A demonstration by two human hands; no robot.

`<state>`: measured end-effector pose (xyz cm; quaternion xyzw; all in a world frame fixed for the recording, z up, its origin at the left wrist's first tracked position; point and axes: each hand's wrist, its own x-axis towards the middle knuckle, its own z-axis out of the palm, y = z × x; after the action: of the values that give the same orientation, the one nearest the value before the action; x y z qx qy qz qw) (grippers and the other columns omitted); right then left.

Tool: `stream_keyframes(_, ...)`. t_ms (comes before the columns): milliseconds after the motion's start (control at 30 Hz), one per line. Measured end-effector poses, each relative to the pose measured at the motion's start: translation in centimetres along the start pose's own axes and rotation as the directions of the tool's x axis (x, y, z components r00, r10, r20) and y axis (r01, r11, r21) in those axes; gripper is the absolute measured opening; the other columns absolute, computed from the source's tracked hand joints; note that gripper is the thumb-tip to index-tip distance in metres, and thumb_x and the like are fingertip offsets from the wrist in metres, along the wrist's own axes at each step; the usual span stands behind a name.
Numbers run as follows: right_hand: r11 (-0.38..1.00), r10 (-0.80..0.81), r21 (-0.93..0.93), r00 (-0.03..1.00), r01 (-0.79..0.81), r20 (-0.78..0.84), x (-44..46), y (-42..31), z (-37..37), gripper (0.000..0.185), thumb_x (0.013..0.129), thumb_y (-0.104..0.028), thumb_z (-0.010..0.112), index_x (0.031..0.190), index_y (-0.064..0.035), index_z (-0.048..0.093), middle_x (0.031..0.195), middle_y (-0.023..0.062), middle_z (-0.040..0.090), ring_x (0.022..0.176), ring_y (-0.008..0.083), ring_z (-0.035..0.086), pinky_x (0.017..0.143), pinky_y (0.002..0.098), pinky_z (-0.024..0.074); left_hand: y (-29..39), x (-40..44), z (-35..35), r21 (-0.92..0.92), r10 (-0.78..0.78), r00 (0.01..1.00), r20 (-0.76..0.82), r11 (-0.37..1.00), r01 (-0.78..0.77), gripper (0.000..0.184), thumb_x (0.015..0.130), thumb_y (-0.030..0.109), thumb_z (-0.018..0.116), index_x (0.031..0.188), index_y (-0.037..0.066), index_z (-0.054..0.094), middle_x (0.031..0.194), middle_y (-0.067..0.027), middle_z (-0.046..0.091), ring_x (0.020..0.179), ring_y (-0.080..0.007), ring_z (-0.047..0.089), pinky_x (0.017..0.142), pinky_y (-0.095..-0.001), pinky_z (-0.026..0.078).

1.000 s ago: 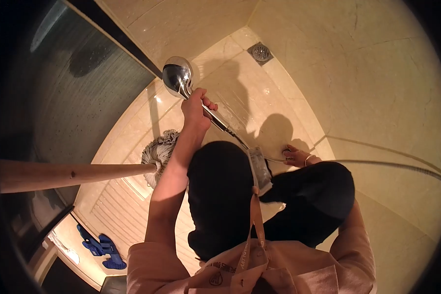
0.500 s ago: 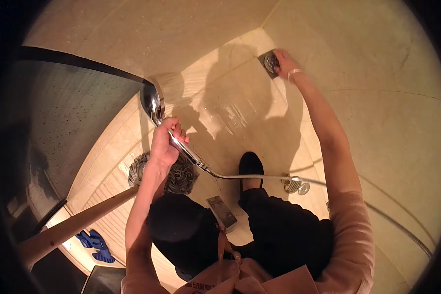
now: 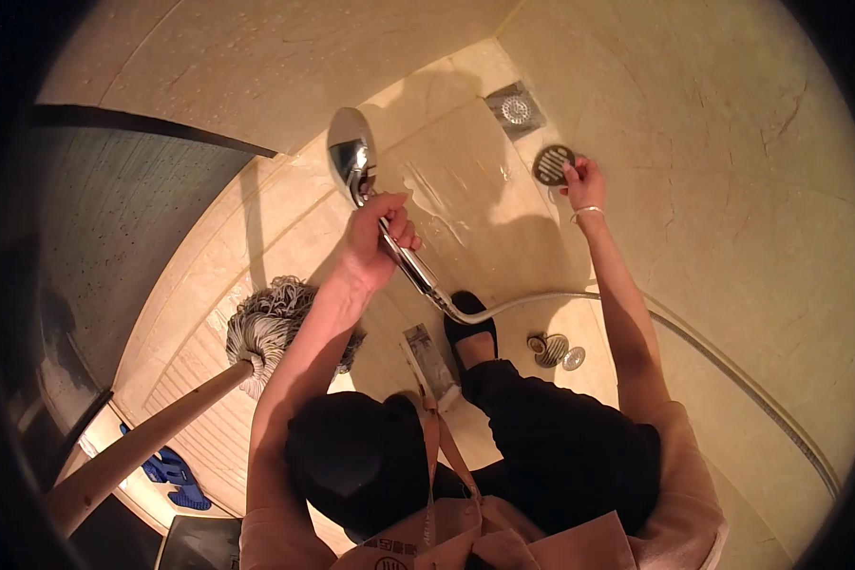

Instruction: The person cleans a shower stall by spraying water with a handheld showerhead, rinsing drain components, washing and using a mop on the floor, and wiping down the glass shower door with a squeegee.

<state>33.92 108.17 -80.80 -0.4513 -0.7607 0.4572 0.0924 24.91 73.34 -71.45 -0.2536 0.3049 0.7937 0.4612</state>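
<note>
The slotted drain cover (image 3: 554, 165) is pinched in the right hand (image 3: 582, 182), just beside the floor drain (image 3: 516, 110); the left hand (image 3: 377, 244), well apart from the right, is clamped round the shower head's (image 3: 352, 152) handle; the mop (image 3: 268, 332) is near the left forearm.

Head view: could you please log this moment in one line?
left hand: grips handheld shower head | right hand: holds slotted drain cover
</note>
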Motion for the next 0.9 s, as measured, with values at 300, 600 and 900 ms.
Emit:
stream_keyframes(300,0.962,-0.273,-0.025,0.962,0.273,-0.013,-2.3,4.9,-0.7,0.026,0.077,-0.006,0.063,0.103,-0.0039,0.061,0.079,0.0043,0.055,0.068,0.0123,0.053,0.061,0.024,0.0458,-3.9,-0.1,1.9,0.209,-0.25,0.956,0.153,0.954,0.216,0.024,0.083,0.019,0.055,0.063,0.014,0.042,0.048,0.0013,0.038,0.045,-0.013,0.04,0.052,-0.0312,0.038)
stream_keyframes(600,0.964,-0.07,0.248,0.991,0.098,-0.118,-4.7,0.4,1.6,0.023,0.075,-0.013,0.068,0.095,-0.0031,0.066,0.065,0.001,0.052,0.062,0.014,0.052,0.059,0.0238,0.043,-3.6,0.1,2.2,0.149,-0.203,0.969,0.144,0.972,0.182,0.025,0.082,0.016,0.054,0.061,0.014,0.041,0.047,0.0007,0.035,0.044,-0.014,0.039,0.053,-0.0309,0.038)
stream_keyframes(900,0.743,-0.592,-0.33,0.802,0.582,0.081,-9.4,2.4,4.7,0.052,0.058,-0.022,0.079,0.105,-0.0097,0.063,0.099,0.01,0.049,0.092,0.0267,0.048,0.081,0.0344,0.0414,-2.4,0.1,0.8,-0.019,-0.132,0.99,0.055,0.991,0.133,0.027,0.081,0.014,0.054,0.058,0.013,0.039,0.046,0.0001,0.033,0.045,-0.0139,0.034,0.053,-0.0303,0.036)
